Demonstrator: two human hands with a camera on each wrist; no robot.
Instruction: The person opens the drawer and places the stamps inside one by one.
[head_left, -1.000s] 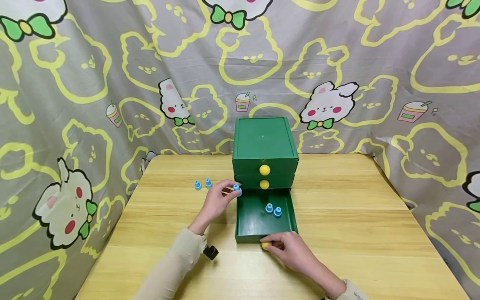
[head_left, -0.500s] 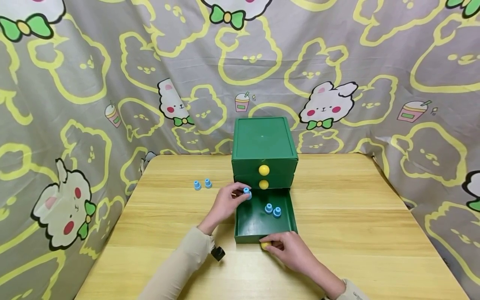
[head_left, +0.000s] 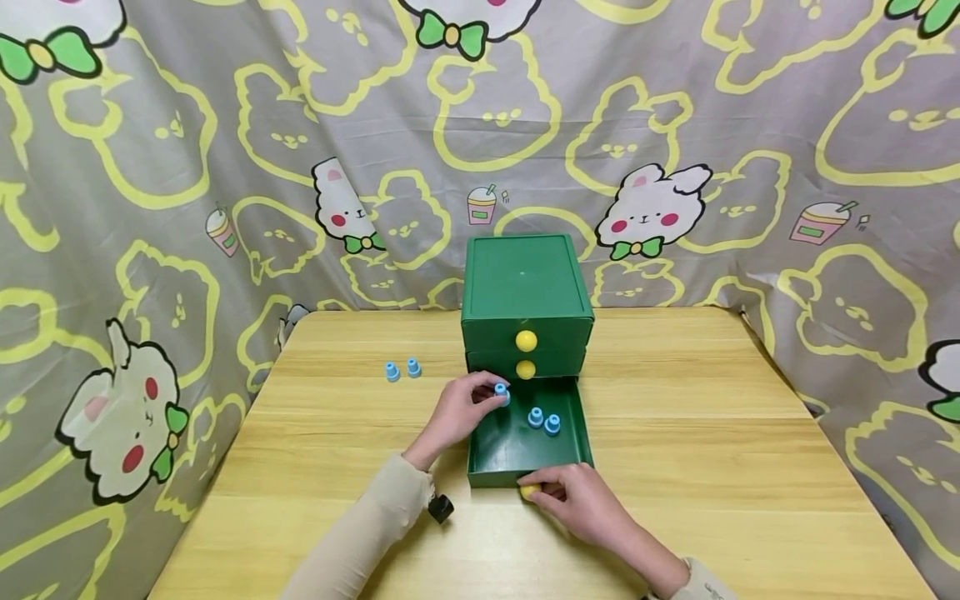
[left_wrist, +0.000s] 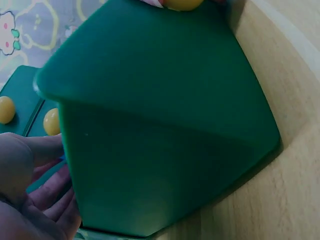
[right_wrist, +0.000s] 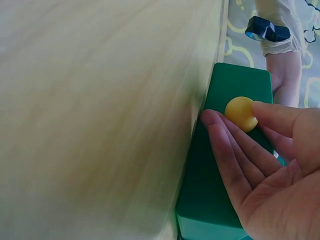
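A green drawer box has its bottom drawer pulled out. My left hand pinches a small blue stepped peg over the drawer's back left part; whether the peg touches the drawer floor I cannot tell. In the left wrist view the drawer wall hides most of that peg. Two similar blue pegs, one beside the other, stand inside the drawer. At the drawer front, my right hand holds the yellow round knob between thumb and fingers.
Two more blue pegs, one left of the other, stand on the wooden table left of the box. Both upper drawers are closed, with yellow knobs. A patterned curtain hangs behind the table.
My left hand has carried its blue peg rightward and slightly nearer, from the drawer's left edge to over its inside. The right hand stays on the knob.
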